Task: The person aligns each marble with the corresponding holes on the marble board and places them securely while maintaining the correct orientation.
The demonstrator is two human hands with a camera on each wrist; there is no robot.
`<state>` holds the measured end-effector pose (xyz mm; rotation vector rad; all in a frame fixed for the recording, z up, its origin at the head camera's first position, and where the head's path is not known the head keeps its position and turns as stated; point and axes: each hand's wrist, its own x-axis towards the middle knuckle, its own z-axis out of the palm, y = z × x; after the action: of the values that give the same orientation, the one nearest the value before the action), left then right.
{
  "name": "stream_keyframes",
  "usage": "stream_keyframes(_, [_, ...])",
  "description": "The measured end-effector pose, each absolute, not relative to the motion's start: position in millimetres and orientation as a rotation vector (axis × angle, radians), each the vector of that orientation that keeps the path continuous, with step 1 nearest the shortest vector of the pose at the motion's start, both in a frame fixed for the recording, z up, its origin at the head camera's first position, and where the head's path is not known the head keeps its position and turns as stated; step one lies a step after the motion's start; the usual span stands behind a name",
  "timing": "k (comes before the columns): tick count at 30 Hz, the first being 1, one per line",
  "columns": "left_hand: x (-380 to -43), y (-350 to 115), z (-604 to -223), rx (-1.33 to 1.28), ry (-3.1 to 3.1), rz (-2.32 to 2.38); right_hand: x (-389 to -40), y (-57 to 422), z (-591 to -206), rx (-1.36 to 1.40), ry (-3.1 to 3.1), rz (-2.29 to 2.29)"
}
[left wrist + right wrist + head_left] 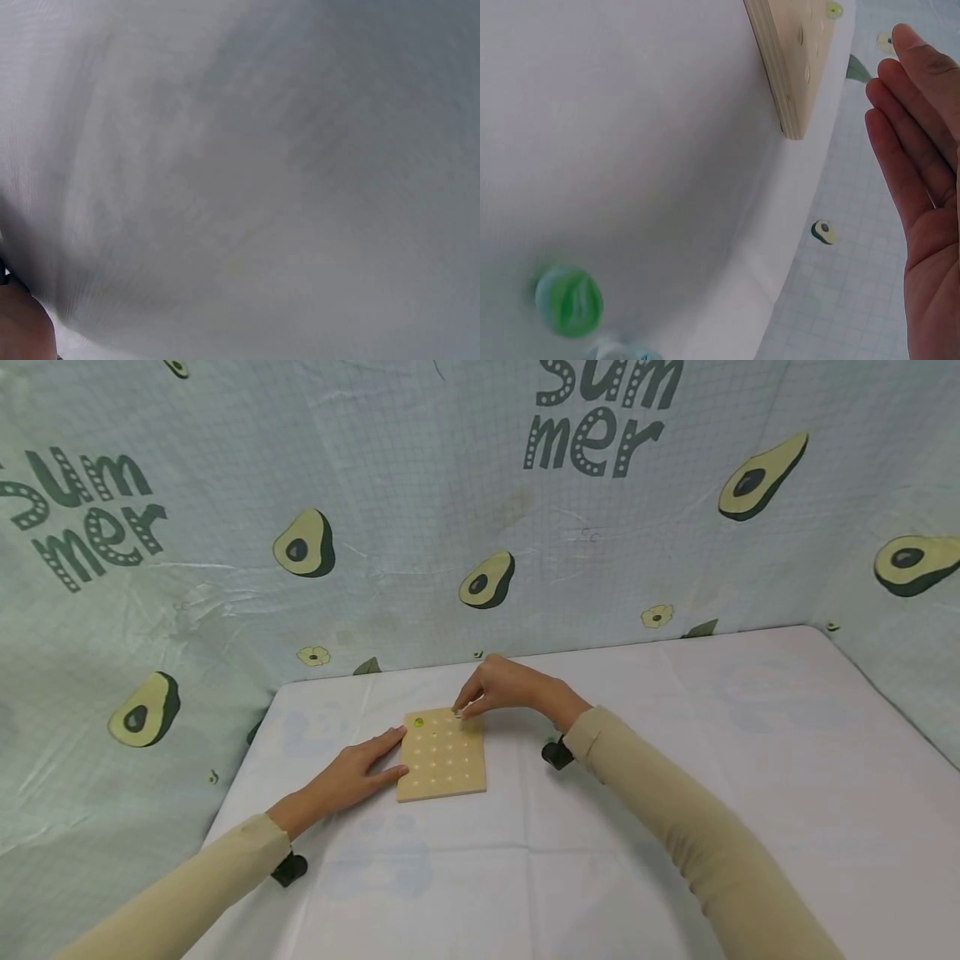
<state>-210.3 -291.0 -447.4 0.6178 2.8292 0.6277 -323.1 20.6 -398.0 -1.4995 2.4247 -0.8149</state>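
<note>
A square wooden board (442,783) with rows of shallow holes lies on the white-covered table. My left hand (345,781) touches its left edge, fingers extended and thumb apart. A green marble (418,722) sits in a hole near the board's far left corner. At the far right corner, my right hand (506,683) pinches a small shiny marble (457,714) between thumb and fingertips, at the board's surface. In the right wrist view, that hand's fingers (911,150) are bent toward the thumb, and the marble is hidden.
Another green-and-white marble (568,301) shows low in the right wrist view, with partly cut-off marbles (615,351) below it. A white cloth (637,827) covers the table. Behind it hangs a sheet (405,485) printed with avocados. The left wrist view shows mostly blurred cloth.
</note>
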Motion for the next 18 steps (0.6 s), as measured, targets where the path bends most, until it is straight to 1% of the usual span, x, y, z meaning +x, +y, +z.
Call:
stream_keyframes(9, [-211,-291,-448,0.615,2.817,0.644,-321,8,-402,-1.484,2.435,-0.801])
stream_keyframes(18, [-210,-290,-446,0.614,2.824,0.639,-323,0,-414,-1.451,2.453,-0.866])
